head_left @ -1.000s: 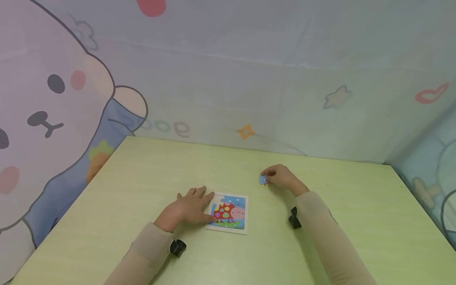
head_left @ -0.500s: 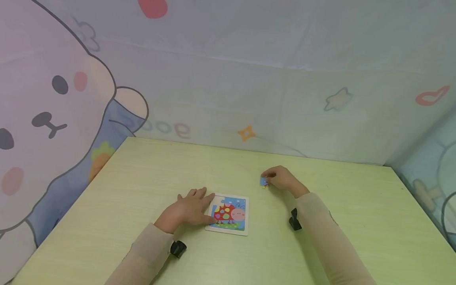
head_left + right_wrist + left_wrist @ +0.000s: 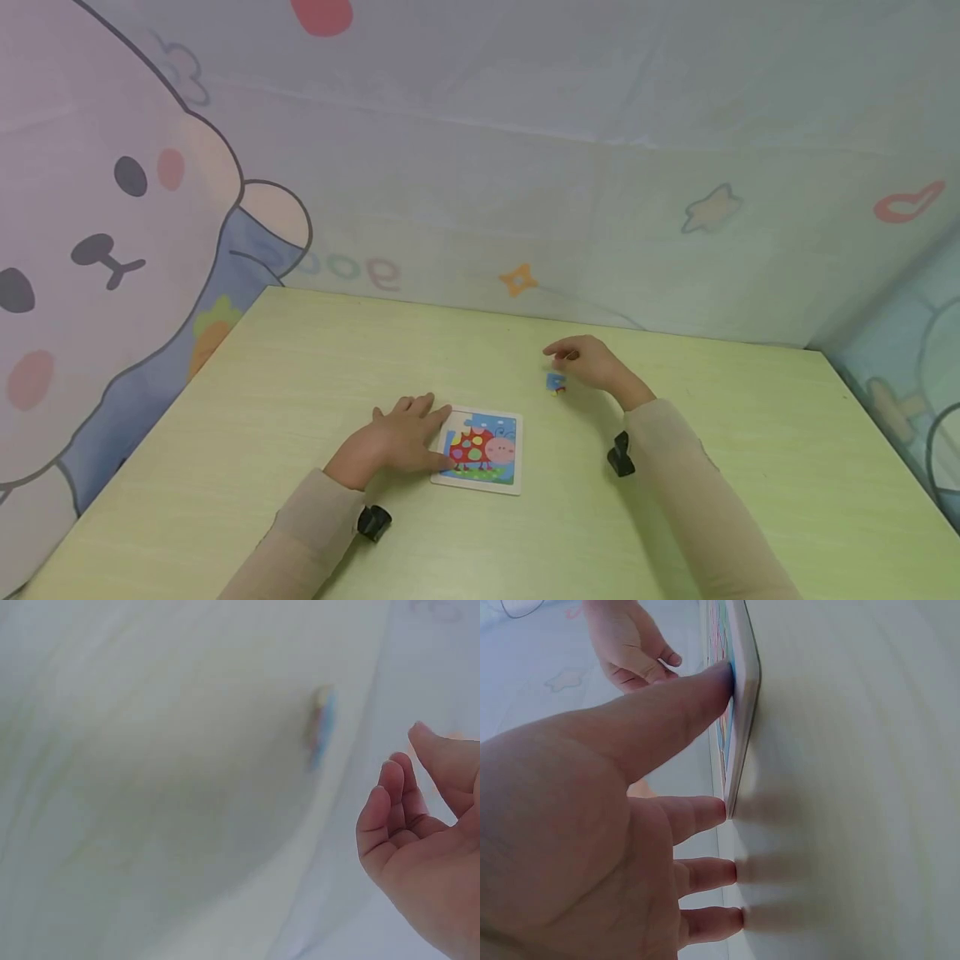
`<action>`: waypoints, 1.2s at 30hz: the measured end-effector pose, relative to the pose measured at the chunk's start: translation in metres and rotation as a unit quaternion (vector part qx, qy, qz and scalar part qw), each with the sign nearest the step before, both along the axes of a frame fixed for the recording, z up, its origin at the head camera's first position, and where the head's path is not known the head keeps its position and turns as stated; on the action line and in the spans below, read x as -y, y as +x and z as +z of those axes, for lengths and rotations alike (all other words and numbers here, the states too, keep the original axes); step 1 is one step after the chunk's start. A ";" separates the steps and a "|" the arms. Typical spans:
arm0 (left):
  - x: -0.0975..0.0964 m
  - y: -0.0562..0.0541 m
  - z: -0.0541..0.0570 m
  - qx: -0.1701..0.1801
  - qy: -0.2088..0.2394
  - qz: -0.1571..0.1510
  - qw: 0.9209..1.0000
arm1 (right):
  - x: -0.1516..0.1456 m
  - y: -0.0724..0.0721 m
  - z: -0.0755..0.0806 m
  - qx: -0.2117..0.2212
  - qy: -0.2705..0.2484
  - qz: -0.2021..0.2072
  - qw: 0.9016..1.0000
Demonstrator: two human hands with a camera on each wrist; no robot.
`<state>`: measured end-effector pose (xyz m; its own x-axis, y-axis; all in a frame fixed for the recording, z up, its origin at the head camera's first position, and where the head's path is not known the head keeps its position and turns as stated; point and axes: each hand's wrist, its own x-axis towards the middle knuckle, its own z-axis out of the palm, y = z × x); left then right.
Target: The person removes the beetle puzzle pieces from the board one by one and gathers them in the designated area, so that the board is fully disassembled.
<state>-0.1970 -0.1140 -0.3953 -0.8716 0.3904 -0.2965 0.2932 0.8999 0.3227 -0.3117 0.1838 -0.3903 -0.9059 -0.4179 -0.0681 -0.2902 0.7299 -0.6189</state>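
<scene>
A square ladybug jigsaw puzzle (image 3: 483,450) in a pale frame lies flat on the table. At its upper left, a gap shows the bare backing. My left hand (image 3: 397,437) is spread at its left side; in the left wrist view the thumb (image 3: 697,694) rests on the puzzle's edge and other fingertips touch the table. Beyond the puzzle, to its right, a small blue puzzle piece (image 3: 556,382) with red and yellow bits lies on the table. Just above that piece hovers my right hand (image 3: 592,362), fingers loosely bent, holding nothing; the right wrist view shows a gap between hand and piece.
The pale yellow-green table (image 3: 315,350) ends at a printed cloth backdrop (image 3: 450,167) behind it. A black wrist strap part (image 3: 373,522) sits under the left wrist, another under the right. A dark cable (image 3: 932,450) hangs at the far right.
My right hand has let go of the blue puzzle piece and lifted slightly away from it. The piece stays on the table. My left hand keeps its place on the puzzle.
</scene>
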 end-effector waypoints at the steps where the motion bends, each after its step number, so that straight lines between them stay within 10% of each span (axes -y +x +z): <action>1: 0.000 0.000 0.000 0.001 0.000 0.000 1.000 | 0.002 0.001 0.003 -0.005 -0.004 0.007 1.000; 12: -0.001 -0.001 -0.001 0.001 0.003 0.001 1.000 | 0.029 0.020 0.022 -0.007 -0.061 0.055 0.997; 36: -0.001 -0.004 -0.004 -0.001 -0.012 -0.001 1.000 | 0.077 0.044 -0.004 0.052 -0.052 0.124 0.990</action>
<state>-0.2011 -0.1131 -0.3989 -0.8714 0.3844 -0.3049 0.2950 0.9070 0.3005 -0.2679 0.1069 -0.3942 -0.7654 -0.6357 -0.1005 -0.3826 0.5750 -0.7232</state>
